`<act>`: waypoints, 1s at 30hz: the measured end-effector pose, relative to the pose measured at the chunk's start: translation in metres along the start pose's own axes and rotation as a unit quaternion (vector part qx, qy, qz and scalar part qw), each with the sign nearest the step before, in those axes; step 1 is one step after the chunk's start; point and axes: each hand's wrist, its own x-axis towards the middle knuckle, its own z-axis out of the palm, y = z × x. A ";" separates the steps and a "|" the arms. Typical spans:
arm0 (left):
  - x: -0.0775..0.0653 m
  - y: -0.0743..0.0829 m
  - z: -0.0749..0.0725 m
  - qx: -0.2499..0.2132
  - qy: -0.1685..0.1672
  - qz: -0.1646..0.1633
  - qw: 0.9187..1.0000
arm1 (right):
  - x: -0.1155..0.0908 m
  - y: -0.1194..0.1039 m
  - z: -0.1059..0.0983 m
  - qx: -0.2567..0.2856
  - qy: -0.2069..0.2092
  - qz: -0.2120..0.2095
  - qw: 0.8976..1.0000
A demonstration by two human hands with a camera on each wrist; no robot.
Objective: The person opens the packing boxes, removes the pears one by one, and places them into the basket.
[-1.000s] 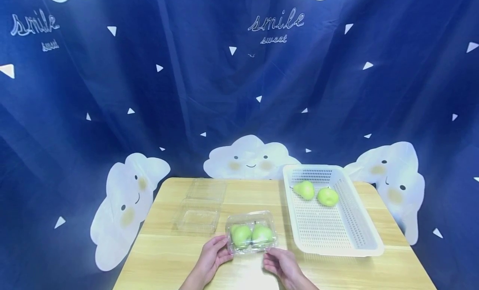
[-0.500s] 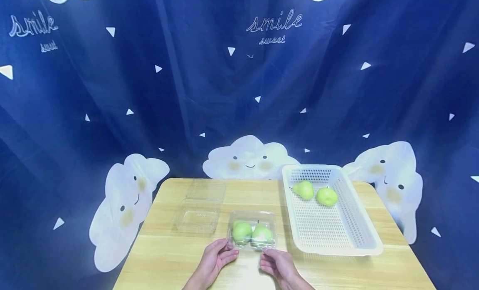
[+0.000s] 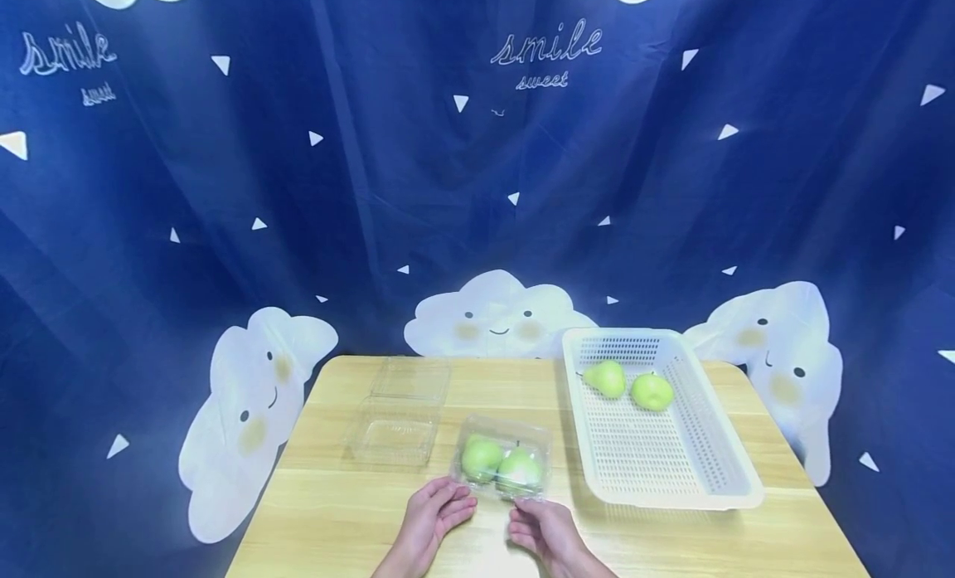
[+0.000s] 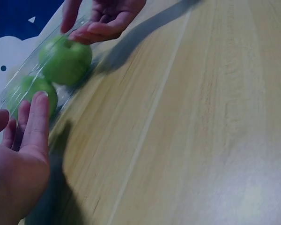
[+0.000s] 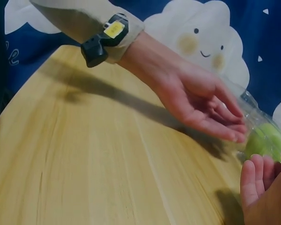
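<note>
Left hand (image 3: 433, 516): relaxed, gripping nothing, its fingers reaching to the near left corner of the box (image 3: 515, 430); how firmly they touch the plastic cannot be told
Right hand (image 3: 548, 530): loose too, fingers lightly bent and wrapped round nothing, the foremost fingertip at the near edge of the box
Curtain (image 3: 418, 163): dark blue, behind the table (image 3: 313, 512), printed with smiling clouds, white triangles and the words smile and sweet
Table: pale wood grain with straight board lines, carrying the basket (image 3: 716, 503) and both boxes
Basket: white, slotted, set lengthwise on the right side of the table, well apart from the left hand
Second box (image 3: 399, 408): clear, unfolded, lid laid back on the far side, left of the box
Box: clear, on the table between second box and basket, just beyond the fingers, sitting slightly askew; lid over the fruit, though whether it is latched cannot be told
Boxed pears (image 3: 482, 459): two, green, side by side, the right one's stem upward
Basket pears (image 3: 608, 379): two, green, near the far end, slightly apart
</note>
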 end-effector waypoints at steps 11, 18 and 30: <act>0.000 -0.009 0.017 0.031 0.010 -0.008 0.999 | 0.001 0.003 0.013 -0.007 -0.004 0.003 1.000; -0.001 -0.011 0.024 0.038 0.003 -0.018 0.999 | 0.002 0.005 0.016 -0.003 -0.006 0.007 1.000; 0.000 -0.014 0.034 0.022 0.009 -0.026 0.999 | -0.005 -0.005 0.009 -0.016 -0.005 0.001 1.000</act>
